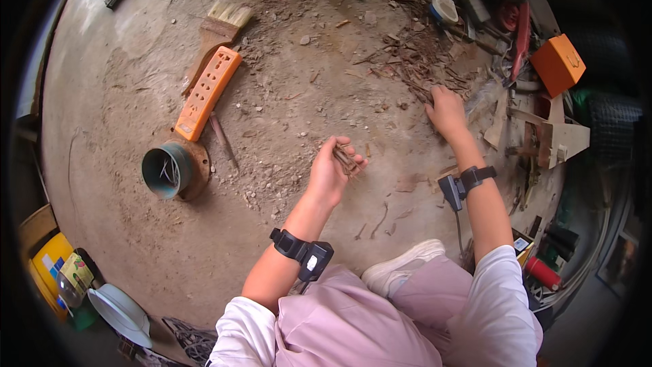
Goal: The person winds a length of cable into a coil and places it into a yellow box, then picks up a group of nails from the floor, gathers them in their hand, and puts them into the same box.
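Note:
My left hand (333, 165) is curled, palm up, around a small bundle of dry twigs (346, 159) above the dusty concrete floor. Farther right, my right hand (445, 112) reaches down to the edge of a pile of twigs and debris (420, 69). Its fingertips touch the pile; whether they grip anything is hidden. A few loose twigs (379, 220) lie on the floor between my left hand and my shoe. Crumbled rubble (275, 183) is scattered left of my left hand.
At left lie an orange power strip (209, 94), a wide paintbrush (219, 30), a thin rod (223, 140) and a flanged metal pipe piece (191, 171). An orange box (558, 65), a red-handled tool (520, 41) and wooden pieces (560, 145) crowd the right. A pale basin (122, 316) stands lower left.

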The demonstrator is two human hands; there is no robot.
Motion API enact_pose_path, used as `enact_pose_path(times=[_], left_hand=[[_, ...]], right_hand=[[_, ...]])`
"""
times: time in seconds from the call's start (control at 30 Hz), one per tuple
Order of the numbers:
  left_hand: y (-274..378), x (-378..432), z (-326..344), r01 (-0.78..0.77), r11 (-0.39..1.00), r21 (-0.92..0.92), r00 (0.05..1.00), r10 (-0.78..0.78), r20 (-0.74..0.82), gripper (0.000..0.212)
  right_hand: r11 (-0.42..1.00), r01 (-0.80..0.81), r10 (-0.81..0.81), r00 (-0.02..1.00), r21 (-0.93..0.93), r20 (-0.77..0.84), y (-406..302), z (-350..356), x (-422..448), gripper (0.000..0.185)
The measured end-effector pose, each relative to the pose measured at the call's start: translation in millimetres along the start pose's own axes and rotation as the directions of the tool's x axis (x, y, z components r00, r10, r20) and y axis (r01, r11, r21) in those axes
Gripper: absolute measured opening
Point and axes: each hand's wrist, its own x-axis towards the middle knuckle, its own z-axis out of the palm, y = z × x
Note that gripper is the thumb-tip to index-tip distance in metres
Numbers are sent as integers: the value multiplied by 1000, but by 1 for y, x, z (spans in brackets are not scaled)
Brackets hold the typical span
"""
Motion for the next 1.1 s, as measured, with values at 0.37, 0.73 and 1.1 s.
enact_pose_path(times=[0.37, 0.73, 1.1], left_hand=[[3, 2, -10, -21, 1000, -7, 1000, 21, -1, 20], [5, 4, -9, -23, 998, 61, 1000, 23, 2, 19], [-9, 10, 8, 16, 973, -231, 1000, -13, 12, 22]], right_hand=[[962, -170, 150, 983, 212, 109, -1, 8, -4, 23], [720, -280, 269, 956, 635, 117, -55, -20, -25, 25], [595, -132, 58, 991, 793, 121, -169, -43, -71, 21]])
